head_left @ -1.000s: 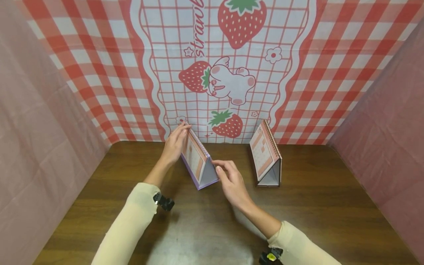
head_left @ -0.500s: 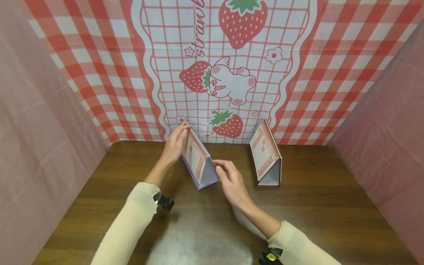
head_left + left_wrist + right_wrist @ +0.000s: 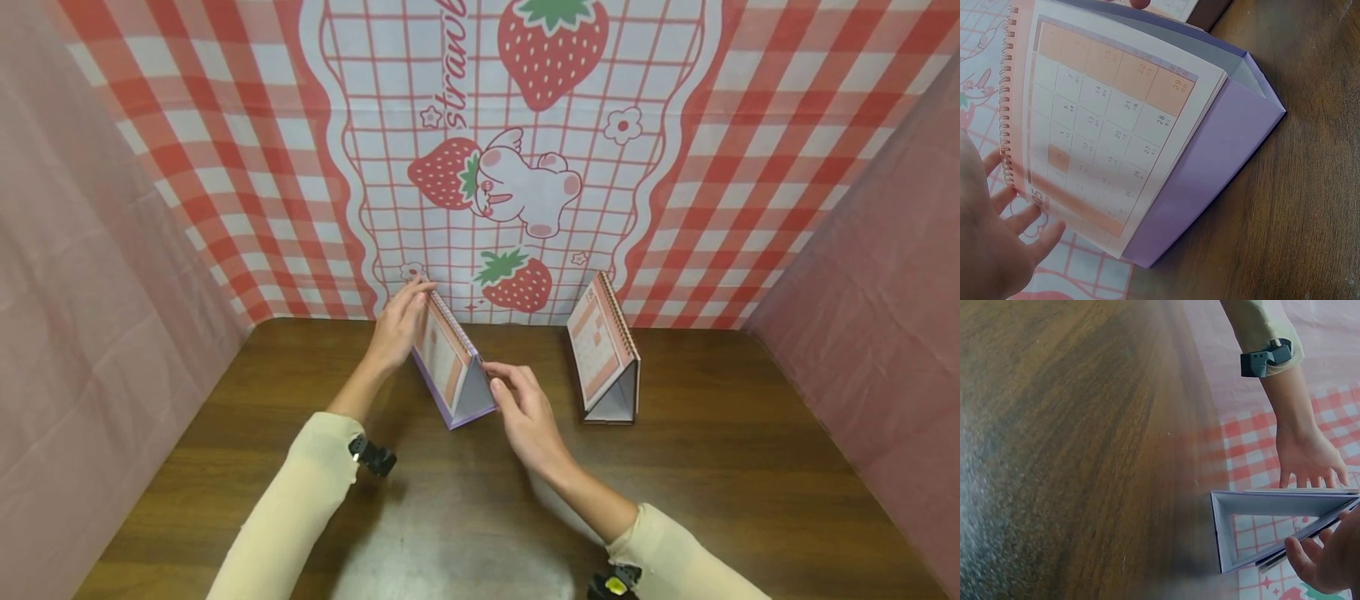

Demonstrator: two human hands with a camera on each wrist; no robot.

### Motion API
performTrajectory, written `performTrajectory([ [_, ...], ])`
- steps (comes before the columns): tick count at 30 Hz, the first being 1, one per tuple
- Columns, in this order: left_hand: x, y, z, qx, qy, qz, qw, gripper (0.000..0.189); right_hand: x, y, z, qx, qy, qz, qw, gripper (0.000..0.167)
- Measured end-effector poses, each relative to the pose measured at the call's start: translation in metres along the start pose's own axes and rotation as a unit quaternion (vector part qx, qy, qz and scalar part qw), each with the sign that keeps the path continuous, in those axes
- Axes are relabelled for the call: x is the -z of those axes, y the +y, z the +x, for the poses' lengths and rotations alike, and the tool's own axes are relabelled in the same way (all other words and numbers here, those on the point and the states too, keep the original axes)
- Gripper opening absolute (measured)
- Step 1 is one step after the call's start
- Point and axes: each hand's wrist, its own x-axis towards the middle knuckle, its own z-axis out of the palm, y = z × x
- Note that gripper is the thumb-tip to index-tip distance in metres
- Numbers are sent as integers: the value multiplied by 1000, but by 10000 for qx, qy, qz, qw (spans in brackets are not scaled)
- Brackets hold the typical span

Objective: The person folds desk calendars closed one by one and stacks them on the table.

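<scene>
Purple calendar on table; left hand at its far end, fingers straight; right hand at its right face, fingers loose. Calendar 2 right of it.

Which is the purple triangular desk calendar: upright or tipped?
Upright: the purple calendar rests base-down on the brown wooden table, spiral edge uppermost.
</scene>
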Motion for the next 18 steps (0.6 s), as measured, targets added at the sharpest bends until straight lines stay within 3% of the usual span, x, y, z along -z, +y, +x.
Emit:
performTrajectory([
  [11, 0, -1, 0, -4, 6, -28, 10000, 52, 0, 2, 0, -313, -16, -232, 9992, 35],
  [18, -1, -1, 0, -44, 35, -46, 10000, 50, 1, 3, -1, -132, -22, -465, 9988, 37],
])
